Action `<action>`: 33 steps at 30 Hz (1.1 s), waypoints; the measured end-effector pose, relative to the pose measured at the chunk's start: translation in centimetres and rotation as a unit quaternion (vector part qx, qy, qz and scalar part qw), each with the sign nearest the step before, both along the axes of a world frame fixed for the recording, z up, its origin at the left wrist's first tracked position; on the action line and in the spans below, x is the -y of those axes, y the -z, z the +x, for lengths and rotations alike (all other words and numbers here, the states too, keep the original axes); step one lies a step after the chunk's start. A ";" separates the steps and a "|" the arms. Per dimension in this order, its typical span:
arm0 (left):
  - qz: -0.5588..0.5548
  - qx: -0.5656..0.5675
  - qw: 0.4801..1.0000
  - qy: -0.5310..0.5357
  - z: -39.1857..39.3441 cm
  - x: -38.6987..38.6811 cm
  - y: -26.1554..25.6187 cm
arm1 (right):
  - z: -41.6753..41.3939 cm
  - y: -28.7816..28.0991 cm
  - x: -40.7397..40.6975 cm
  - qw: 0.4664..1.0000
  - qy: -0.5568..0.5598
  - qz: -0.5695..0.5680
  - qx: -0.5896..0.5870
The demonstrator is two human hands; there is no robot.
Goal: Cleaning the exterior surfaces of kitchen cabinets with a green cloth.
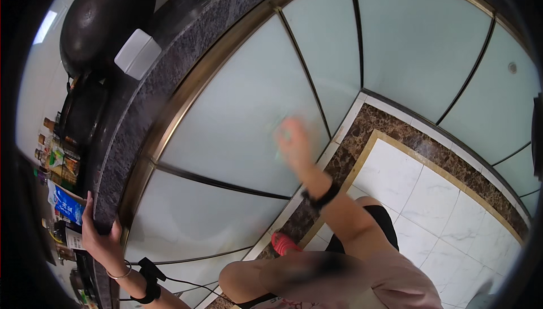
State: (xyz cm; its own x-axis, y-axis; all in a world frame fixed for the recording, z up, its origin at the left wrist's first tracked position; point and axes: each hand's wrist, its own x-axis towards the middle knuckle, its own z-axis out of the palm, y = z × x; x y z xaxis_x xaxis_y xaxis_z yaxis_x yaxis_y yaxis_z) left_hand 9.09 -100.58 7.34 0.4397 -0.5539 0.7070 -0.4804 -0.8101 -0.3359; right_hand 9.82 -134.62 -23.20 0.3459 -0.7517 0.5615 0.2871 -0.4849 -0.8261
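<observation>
My right hand (293,141) is motion-blurred in front of a frosted glass cabinet door (229,96). Its fingers are curled around a pale greenish thing (278,127), apparently a cloth, too blurred to make out well. At the lower left, my left hand (102,237) grips the edge of the dark stone countertop (169,63), fingers on top and thumb over the front. Close to those fingers stands a blue and white packet (68,205) bearing writing. Each wrist has a black strap.
On the counter are a black wok (110,20), a white plastic box (138,54), a black pan (82,107) and several seasoning bottles (51,152). More glass doors (420,33) meet at a corner. My bent knees and a red slipper (285,243) are near the brown marble floor border (394,133).
</observation>
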 end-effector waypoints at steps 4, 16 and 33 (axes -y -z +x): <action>0.016 0.014 1.000 0.000 0.0 0.1 0.0 | 0.1 2.0 -2.6 0.998 -0.059 -0.033 0.002; -0.007 0.004 1.000 0.007 0.5 -0.1 1.1 | -0.8 -4.8 -3.8 0.994 -0.097 0.049 0.029; 0.000 0.067 0.998 0.011 -0.6 0.3 -0.2 | -1.6 -6.4 -8.5 0.954 -0.177 -0.240 0.010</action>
